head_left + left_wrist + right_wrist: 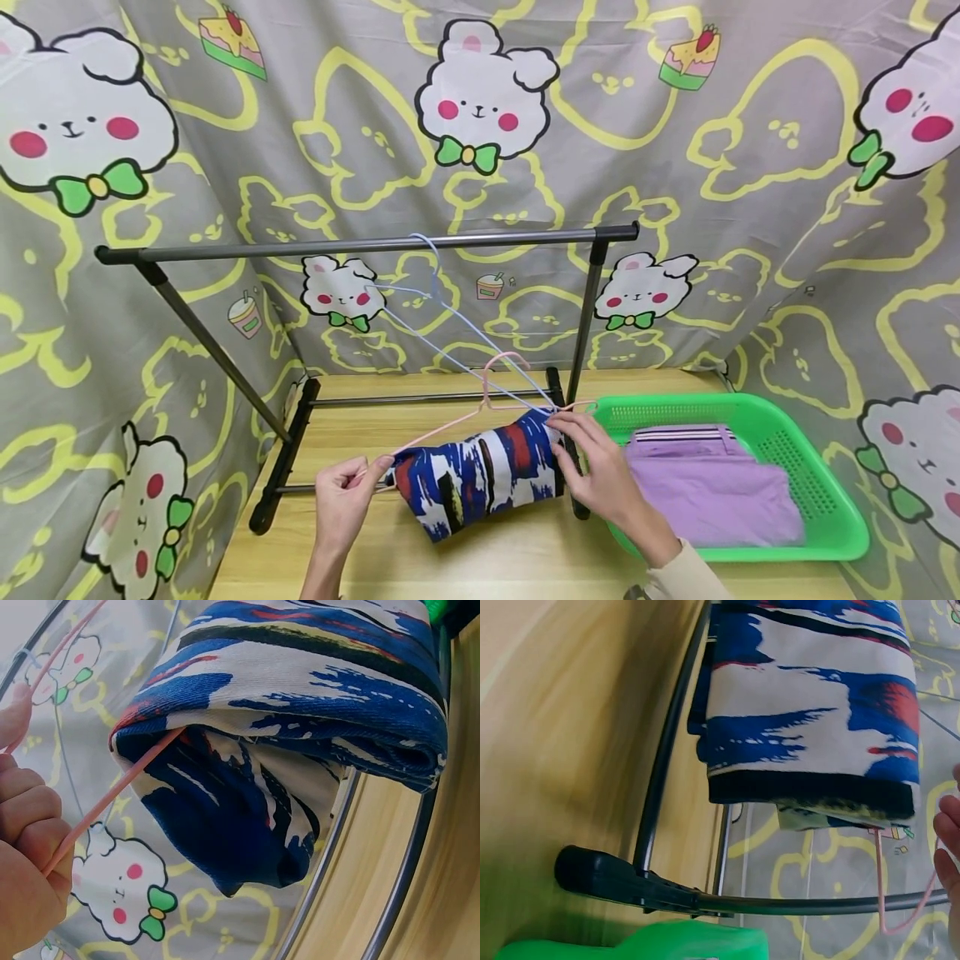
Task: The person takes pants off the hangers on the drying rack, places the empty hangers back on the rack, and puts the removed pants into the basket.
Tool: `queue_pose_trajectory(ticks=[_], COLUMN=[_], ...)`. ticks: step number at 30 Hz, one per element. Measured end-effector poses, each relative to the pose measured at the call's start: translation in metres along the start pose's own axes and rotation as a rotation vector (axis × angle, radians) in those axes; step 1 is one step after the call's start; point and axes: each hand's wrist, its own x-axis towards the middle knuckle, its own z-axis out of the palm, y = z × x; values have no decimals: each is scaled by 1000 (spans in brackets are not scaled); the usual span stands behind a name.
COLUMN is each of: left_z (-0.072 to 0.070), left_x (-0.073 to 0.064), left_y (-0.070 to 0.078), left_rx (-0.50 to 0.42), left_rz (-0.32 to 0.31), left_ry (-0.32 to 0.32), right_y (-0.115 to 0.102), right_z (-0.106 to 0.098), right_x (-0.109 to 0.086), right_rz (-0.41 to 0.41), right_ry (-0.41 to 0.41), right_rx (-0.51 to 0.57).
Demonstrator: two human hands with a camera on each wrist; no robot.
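Here, patterned cloth (487, 468) in between — left hand (345, 496) gripping pink hanger (127, 785), right hand (600, 467) (fingers loosely extended) by the cloth

Blue, white, red and black streaks (some yellow, too) cover the cloth (487, 475); one hanger (146, 762) shows pink, the other hanger (434, 292) pale blue, the basket (843, 500) bright green, the curtain (300, 50) grey with cartoon animals.

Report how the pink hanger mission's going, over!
Left hand grips pink hanger; right hand by patterned cloth, grip unclear. Cloth draped over pink hanger's bottom bar. Blue hanger on rack close by, might snag.
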Motion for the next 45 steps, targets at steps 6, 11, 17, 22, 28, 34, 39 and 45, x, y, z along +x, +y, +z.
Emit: queue_pose_trajectory(ticks=[6, 11, 17, 22, 28, 34, 39, 45], left_z=[1, 2, 3, 3, 3, 4, 3, -1], left_x=[0, -1, -2, -2, -2, -2, 0, 2], left_y=[1, 3, 2, 3, 2, -1, -3, -5], left_rx=[-16, -22, -15, -14, -13, 32, 80, 181], left_rz=[-1, -11, -19, -16, -26, -38, -3, 157], left_ry=[-10, -13, -34, -37, -58, -97, -111, -148], right_y=[-4, -1, 5, 8, 8, 5, 1, 1], right_z=[6, 9, 16, 21, 23, 20, 18, 17], right_x=[0, 4, 4, 6, 8, 8, 8, 9], right_rz=[3, -17, -62, -23, -26, -36, -42, -70], right_ry=[-221, -338, -402, -420, -479, -488, -464, -436], right_rx=[-95, -190, -214, -238, -250, -240, -250, -224])
